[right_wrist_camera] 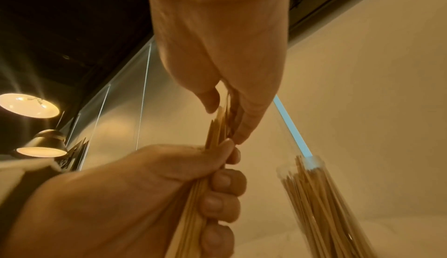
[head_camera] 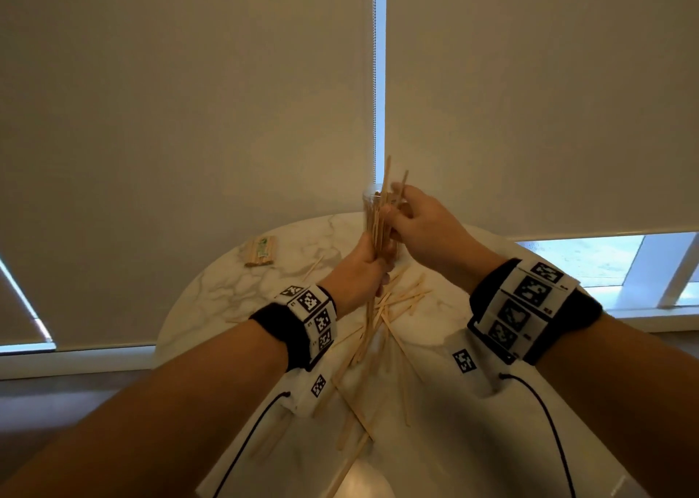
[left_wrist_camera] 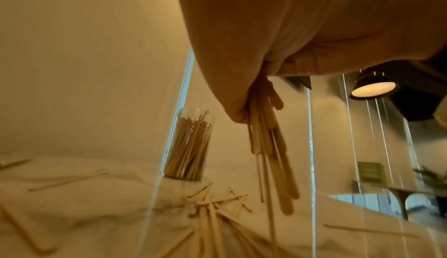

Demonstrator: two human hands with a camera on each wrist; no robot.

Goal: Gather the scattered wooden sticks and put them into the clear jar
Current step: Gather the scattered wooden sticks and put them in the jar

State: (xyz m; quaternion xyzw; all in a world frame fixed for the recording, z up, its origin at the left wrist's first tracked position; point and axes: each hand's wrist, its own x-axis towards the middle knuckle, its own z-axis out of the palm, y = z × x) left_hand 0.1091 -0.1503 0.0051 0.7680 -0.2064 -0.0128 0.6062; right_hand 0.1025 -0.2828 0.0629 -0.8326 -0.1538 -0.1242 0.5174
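Observation:
My left hand [head_camera: 359, 267] grips a bundle of flat wooden sticks [head_camera: 379, 229] upright above the marble table [head_camera: 227, 289]; the lower ends of the bundle [left_wrist_camera: 268, 157] hang below the fist. My right hand [head_camera: 408, 214] pinches the upper ends of the bundle [right_wrist_camera: 219, 128] between thumb and fingers, just above the left hand [right_wrist_camera: 217, 191]. The clear jar [left_wrist_camera: 188, 147] stands upright on the table behind the hands, packed with several sticks. In the head view the jar [head_camera: 368, 198] is mostly hidden by the bundle. Several loose sticks [head_camera: 393, 308] lie crossed on the table under my wrists.
A wrapped packet of sticks [head_camera: 261, 251] lies at the table's far left. The round table's far edge runs close to the window blinds [head_camera: 189, 119], where a bead chain [head_camera: 375, 81] hangs behind the jar. More loose sticks [left_wrist_camera: 212, 216] reach toward the near edge.

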